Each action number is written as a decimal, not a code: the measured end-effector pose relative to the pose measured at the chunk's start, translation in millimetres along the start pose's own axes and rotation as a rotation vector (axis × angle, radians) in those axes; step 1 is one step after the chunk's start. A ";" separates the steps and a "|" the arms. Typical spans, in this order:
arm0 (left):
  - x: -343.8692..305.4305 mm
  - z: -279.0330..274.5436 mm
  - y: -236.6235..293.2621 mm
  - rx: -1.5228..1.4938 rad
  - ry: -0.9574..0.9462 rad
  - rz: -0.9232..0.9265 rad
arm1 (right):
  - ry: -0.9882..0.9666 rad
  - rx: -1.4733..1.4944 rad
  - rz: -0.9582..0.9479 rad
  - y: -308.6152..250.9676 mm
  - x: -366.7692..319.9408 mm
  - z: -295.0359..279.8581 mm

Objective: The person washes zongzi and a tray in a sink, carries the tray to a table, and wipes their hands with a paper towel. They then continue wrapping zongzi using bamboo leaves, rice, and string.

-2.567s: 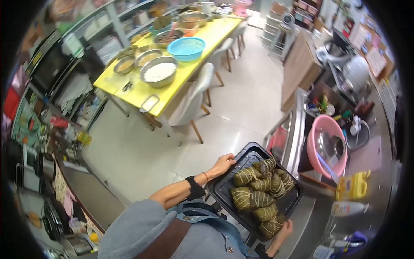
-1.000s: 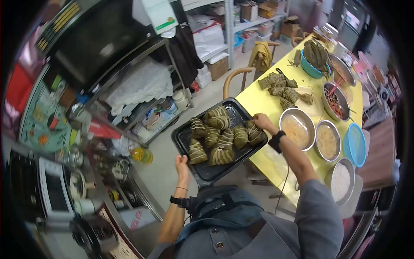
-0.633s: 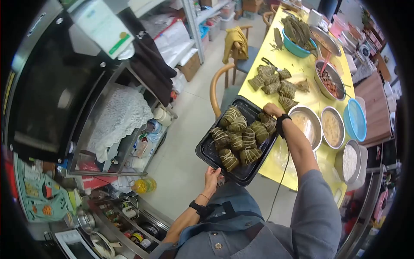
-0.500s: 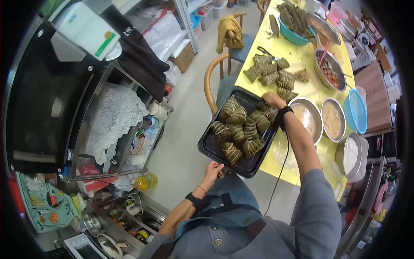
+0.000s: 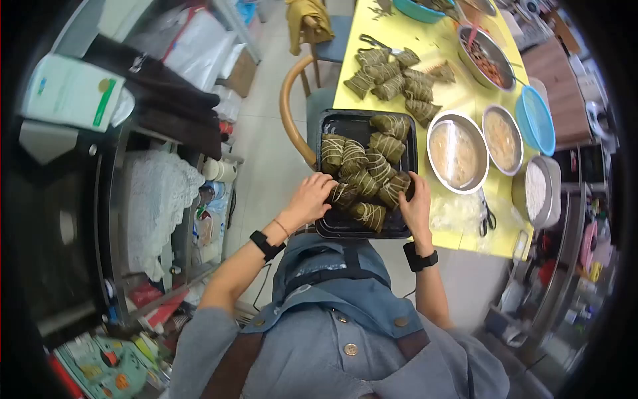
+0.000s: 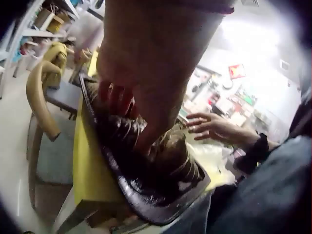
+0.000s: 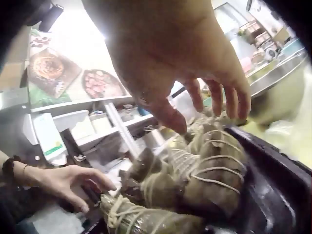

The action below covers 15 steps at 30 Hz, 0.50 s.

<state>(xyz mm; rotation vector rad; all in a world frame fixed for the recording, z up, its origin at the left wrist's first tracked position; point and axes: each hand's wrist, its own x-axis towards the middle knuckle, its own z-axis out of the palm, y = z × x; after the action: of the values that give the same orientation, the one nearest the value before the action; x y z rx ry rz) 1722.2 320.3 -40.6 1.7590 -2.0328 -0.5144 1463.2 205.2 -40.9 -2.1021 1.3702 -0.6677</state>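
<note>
A black tray of string-tied leaf bundles lies over the near left corner of the yellow table, partly past its edge. At the tray's left side, my left hand has loosely bent fingers against a bundle; in the right wrist view this hand shows thumb and fingers apart. My right hand is by the tray's right rim, fingertips beside a bundle. Its fingers hang spread above the bundles in the right wrist view. Neither hand lifts a bundle.
More tied bundles lie beyond the tray. Metal bowls, a blue basket, a pan of white grains and black scissors are to the right. A wooden chair stands left, near a rack.
The tray has come from beside the sink area to the table corner. Both hands have left their holds on its rim and moved to the bundles; the view has turned and shifted.
</note>
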 end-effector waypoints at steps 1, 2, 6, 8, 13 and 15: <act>5.6 7.0 -6.0 0.014 -0.085 0.062 | 0.051 -0.034 0.024 3.8 -7.4 1.2; 8.0 10.7 -10.3 0.024 -0.138 0.091 | 0.105 -0.070 0.057 1.2 -17.7 2.7; 14.2 21.0 -20.5 -0.012 -0.132 0.183 | 0.207 -0.146 0.065 -23.3 -14.7 9.1; 16.8 32.3 -30.0 -0.004 -0.120 0.199 | 0.159 -0.151 0.056 -46.6 -7.9 14.7; 18.7 26.3 -29.3 -0.128 -0.155 0.175 | 0.038 -0.040 0.164 -72.2 -29.0 47.6; 18.4 19.7 -24.3 -0.228 -0.188 0.110 | 0.066 0.001 0.203 -68.2 -37.1 53.7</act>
<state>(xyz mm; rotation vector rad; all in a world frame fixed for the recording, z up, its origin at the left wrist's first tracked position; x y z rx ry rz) 1729.9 299.0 -68.9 1.5049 -2.0866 -0.8671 1530.2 271.6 -38.6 -1.9221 1.5931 -0.6578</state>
